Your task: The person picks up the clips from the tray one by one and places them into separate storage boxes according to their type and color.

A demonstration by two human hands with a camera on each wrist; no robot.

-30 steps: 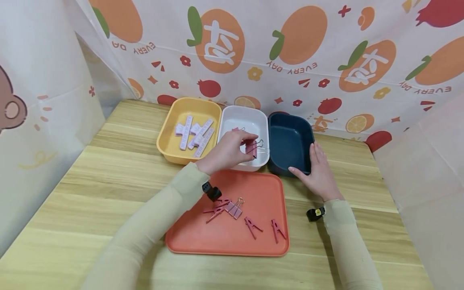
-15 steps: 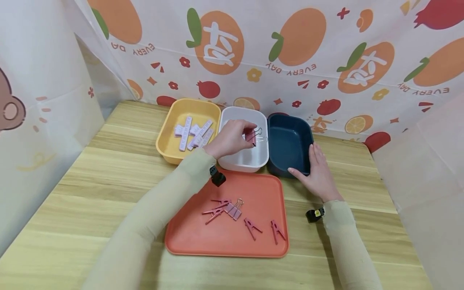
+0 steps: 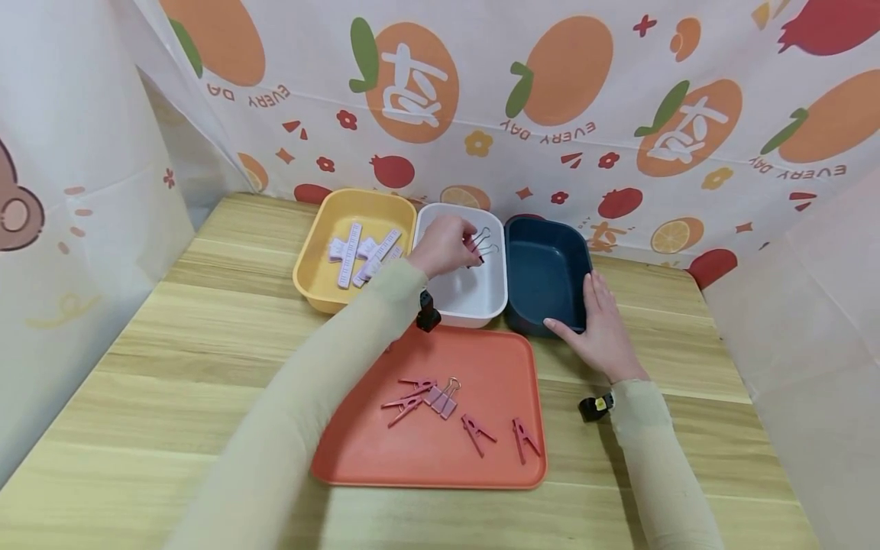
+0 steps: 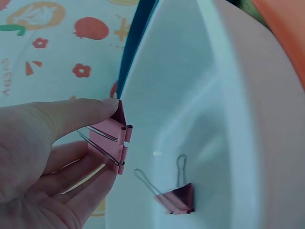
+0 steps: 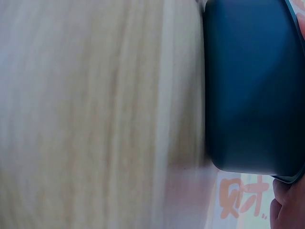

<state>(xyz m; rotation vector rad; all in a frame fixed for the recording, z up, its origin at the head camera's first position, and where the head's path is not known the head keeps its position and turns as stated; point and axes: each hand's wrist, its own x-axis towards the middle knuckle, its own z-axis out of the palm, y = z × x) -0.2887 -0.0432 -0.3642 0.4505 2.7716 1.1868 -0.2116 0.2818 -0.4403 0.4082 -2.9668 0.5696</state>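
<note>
Between thumb and fingertips, left wrist view: pink binder clip (image 4: 107,137) clamped by left hand (image 4: 35,152); second clip (image 4: 177,200) beyond fingertips, in white bin (image 4: 186,62) | head: right hand (image 3: 605,332), thumb and fingers apart, touching dark blue bin (image 3: 548,276) | right wrist: fingers at that bin's edge

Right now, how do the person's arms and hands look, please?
Plain, pale cream long sleeves cover both arms to the wrists. The left hand and right hand wear no gloves. A small black device is at each wrist; the right one shows a yellow mark.
</note>
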